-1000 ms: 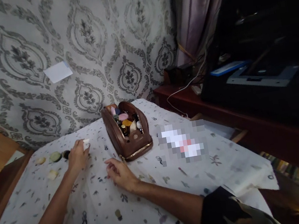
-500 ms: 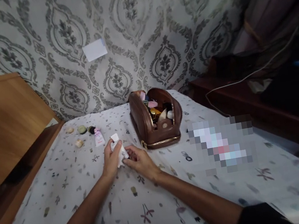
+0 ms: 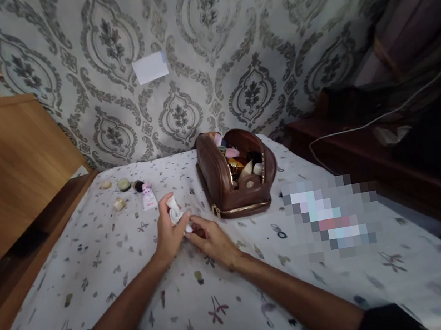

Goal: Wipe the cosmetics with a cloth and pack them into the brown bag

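Observation:
Above the middle of the table, my left hand [image 3: 169, 234] is wrapped round a small white tube [image 3: 174, 211], thumb across its front. Faint marks show on the tube. My right hand [image 3: 216, 240] is at its lower end, thumb and fingers drawn together around that end. The fingers partly hide the tube, and its cap cannot be made out. Just beyond my right hand stands a brown leather cosmetic bag [image 3: 216, 188], unzipped, with several cosmetics inside. To the left of my hands lies a pink and white tube [image 3: 148, 196] with a dark top.
Small round jars, one green-lidded [image 3: 124, 184] and one cream-coloured [image 3: 119, 204], sit at the back left. A patterned white cloth [image 3: 137, 325] covers the table. A blurred-out flat item [image 3: 331, 217] lies right. A wooden panel [image 3: 6, 172] borders the left side; the papered wall is behind.
The white tube has tilted and turned in my hands, and my left thumb has shifted lower across it. The view has swung slightly left.

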Available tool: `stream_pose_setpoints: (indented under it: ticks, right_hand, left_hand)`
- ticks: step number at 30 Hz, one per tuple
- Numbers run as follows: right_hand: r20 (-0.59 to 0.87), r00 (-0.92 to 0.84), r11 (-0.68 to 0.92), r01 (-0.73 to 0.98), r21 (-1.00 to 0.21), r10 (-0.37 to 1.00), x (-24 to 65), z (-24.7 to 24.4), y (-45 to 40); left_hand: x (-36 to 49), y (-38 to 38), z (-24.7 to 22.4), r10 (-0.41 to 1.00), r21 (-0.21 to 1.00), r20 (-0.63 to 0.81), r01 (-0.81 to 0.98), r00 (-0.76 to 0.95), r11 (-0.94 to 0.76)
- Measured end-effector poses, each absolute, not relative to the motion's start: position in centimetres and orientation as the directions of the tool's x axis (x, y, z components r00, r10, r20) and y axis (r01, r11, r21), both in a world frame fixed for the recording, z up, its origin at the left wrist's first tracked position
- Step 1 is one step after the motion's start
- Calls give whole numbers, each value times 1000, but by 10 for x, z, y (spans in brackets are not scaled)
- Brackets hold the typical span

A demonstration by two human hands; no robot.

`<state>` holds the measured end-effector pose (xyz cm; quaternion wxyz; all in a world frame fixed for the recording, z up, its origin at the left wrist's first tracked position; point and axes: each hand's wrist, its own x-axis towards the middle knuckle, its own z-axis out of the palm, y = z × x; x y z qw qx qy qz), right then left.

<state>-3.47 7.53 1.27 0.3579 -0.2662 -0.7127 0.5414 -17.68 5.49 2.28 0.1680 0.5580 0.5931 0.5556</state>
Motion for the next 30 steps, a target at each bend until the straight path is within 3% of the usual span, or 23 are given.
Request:
stream_pose_setpoints:
  ticks: [5, 10, 16, 23, 26, 30]
  right_hand:
    - [307, -624, 368, -35, -929, 718, -33, 16, 73]
    - [323, -564, 424, 54, -904, 760, -35, 12, 74]
    - [224, -472, 267, 27, -963, 853, -36, 12, 73]
    - [194, -486, 141, -143, -980, 852, -40, 10, 77]
    - [123, -531, 8, -213, -977, 838, -42, 10, 79]
    - [33, -621, -199, -301, -933, 783, -42, 7, 81]
  left_hand:
    - [-192, 62, 32, 807, 862, 402, 476, -431, -175]
    - [-204, 66, 37, 816, 905, 337, 401, -470, -142]
    - [-206, 67, 45, 805, 991, 107, 131, -584, -37]
    - [-208, 72, 54, 903, 961, 10, -246, -430, -127]
    - [-207, 69, 58, 935, 907, -18, -399, -353, -133]
    - [-206, 63, 64, 975, 836, 55, -525, -214, -162]
